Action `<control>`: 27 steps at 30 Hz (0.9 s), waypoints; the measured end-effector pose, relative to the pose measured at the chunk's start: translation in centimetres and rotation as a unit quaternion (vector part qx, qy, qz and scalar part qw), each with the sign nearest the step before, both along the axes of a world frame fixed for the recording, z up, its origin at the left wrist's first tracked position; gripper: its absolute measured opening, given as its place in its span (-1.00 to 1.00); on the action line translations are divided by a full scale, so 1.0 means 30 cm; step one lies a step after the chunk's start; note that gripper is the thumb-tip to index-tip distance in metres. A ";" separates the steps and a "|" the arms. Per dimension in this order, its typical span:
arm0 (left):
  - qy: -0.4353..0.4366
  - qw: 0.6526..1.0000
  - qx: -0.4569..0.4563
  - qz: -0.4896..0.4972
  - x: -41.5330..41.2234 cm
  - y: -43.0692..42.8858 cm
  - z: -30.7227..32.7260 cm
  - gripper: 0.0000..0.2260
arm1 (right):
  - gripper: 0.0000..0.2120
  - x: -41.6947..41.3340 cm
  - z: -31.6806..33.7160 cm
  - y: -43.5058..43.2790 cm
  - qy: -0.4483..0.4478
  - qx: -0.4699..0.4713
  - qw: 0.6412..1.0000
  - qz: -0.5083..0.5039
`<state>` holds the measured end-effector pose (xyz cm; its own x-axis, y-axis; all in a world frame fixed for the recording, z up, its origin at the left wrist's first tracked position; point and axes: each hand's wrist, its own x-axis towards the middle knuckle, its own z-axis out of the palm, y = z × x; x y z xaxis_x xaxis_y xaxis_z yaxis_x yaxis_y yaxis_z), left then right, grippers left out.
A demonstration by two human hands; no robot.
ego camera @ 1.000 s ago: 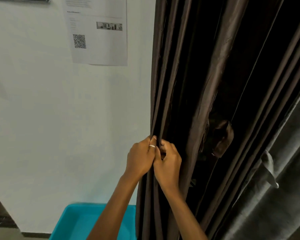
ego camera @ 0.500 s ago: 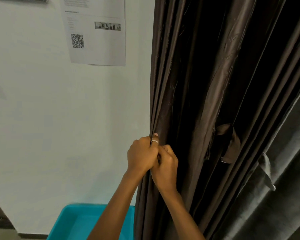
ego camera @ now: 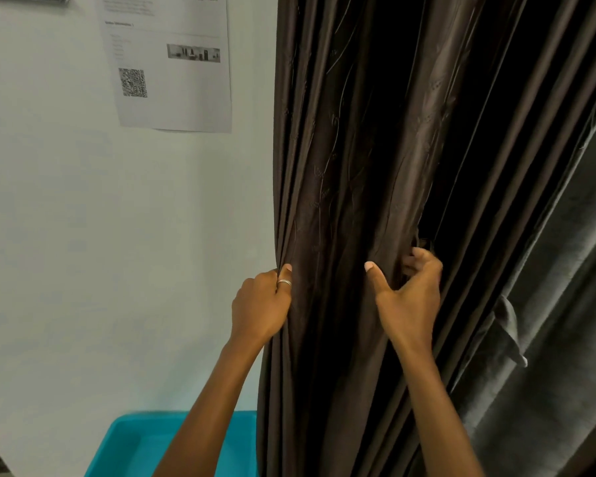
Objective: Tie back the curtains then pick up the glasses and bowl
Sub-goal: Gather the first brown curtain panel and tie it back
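A dark brown pleated curtain (ego camera: 351,166) hangs gathered against the white wall, filling the middle and right. My left hand (ego camera: 260,306), a ring on one finger, is closed on the curtain's left edge. My right hand (ego camera: 408,297) is further right, thumb up and fingers curled into a fold deep in the pleats, where a small dark fabric piece shows just above the fingertips. A grey curtain (ego camera: 558,304) hangs to the right, with a grey tie-back tab (ego camera: 508,325) dangling at its edge. No glasses or bowl are in view.
A printed sheet with a QR code (ego camera: 172,63) is stuck on the white wall at upper left. A turquoise plastic tub (ego camera: 131,445) stands on the floor below my left arm, partly behind the curtain.
My hands were pressed together at the curtain's left edge; now the right hand has moved right across the pleats and reached into a fold. The left hand stays on the edge.
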<state>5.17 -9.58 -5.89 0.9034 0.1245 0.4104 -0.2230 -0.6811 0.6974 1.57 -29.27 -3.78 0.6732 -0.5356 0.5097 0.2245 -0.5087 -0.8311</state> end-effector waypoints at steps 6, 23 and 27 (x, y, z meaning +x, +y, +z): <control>0.005 1.000 -0.004 0.014 0.006 0.038 -0.001 -0.52 | -0.68 0.076 0.022 -0.136 0.063 0.020 0.994 0.093; -0.014 0.996 -0.045 -0.079 -0.036 -0.108 -0.028 -0.56 | -0.55 0.008 -0.228 0.245 0.007 -0.169 0.979 0.114; 0.020 0.989 -0.087 -0.118 -0.039 -0.088 -0.031 -0.50 | -0.53 0.021 -0.246 0.261 -0.021 -0.136 0.976 0.167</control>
